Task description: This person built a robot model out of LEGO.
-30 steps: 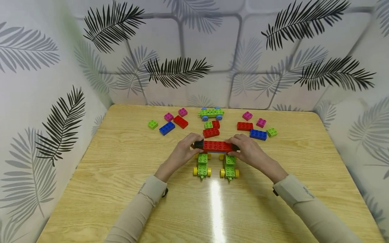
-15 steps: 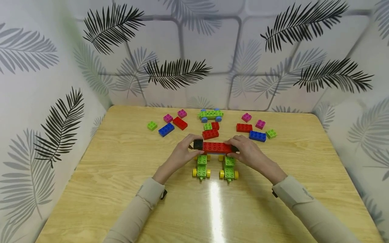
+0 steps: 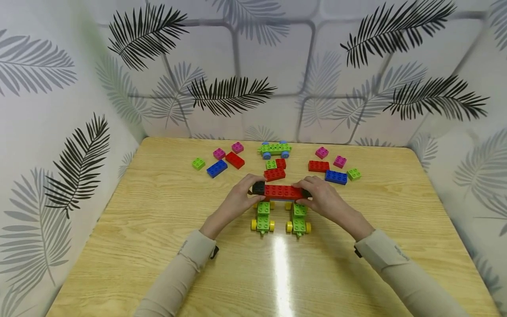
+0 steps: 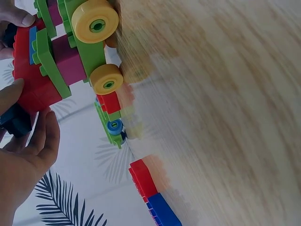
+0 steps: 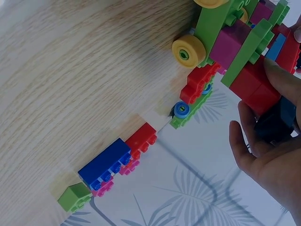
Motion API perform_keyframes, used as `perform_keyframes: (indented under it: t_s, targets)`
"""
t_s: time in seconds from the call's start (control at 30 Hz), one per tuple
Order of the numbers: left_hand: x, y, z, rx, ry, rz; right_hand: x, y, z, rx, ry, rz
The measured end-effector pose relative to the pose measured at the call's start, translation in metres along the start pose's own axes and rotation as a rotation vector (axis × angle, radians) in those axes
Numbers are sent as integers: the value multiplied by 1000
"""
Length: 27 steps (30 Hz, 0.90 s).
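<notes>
A toy brick structure spans the middle of the table: a red brick bar (image 3: 283, 192) with a black brick (image 3: 259, 188) at its left end and a black brick (image 5: 275, 120) at its right. Beneath it stand two green wheeled bases (image 3: 263, 218) with yellow wheels (image 4: 95, 22); green plates and purple bricks (image 5: 230, 45) lie between. A blue brick edge (image 5: 275, 48) shows under the red. My left hand (image 3: 240, 197) grips the bar's left end, thumb on the near side. My right hand (image 3: 322, 193) grips the right end, covering most of its black brick.
Behind the structure lie a red brick (image 3: 274, 174), a small green brick (image 3: 271, 164) and a green car base (image 3: 276, 149) with blue wheels. Loose red, blue, pink and green bricks lie at back left (image 3: 217, 168) and back right (image 3: 336, 177). A patterned backdrop borders the table (image 3: 158, 246).
The left black brick shows a little more between my left fingers than a second ago. Both hands keep their grip, and the structure stays nearly where it was.
</notes>
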<state>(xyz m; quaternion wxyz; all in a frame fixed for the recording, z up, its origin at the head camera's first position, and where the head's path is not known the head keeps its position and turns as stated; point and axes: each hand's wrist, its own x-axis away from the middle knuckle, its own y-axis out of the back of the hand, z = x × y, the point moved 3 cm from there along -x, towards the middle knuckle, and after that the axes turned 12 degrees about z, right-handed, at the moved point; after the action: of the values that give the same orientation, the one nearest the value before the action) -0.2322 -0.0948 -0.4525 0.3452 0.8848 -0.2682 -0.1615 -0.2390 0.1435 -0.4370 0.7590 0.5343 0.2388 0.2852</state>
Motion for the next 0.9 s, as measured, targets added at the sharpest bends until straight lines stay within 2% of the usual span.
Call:
perform_keyframes:
  t_s: [0.13, 0.3, 0.37, 0.47, 0.57, 0.67, 0.77, 0.9]
  targets:
    - [-1, -1, 1, -10, 3, 2, 0, -1, 0, 1, -2, -2]
    - [0, 1, 3, 31, -52, 7, -1, 0, 2, -3, -15, 13]
    - [0, 8, 5, 46, -80, -27, -1, 0, 2, -7, -20, 18]
    - [1, 25, 13, 40, -71, -159, 0, 0, 2, -10, -27, 27]
    - [3, 51, 30, 14, 30, -317, 0, -1, 3, -12, -32, 31]
    - [9, 73, 55, -32, 173, -407, 0, 0, 4, -13, -29, 30]
    - [15, 88, 78, -85, 300, -432, 0, 0, 5, -7, -20, 25]
    - [22, 100, 105, -173, 436, -411, -1, -1, 4, 0, -12, 21]
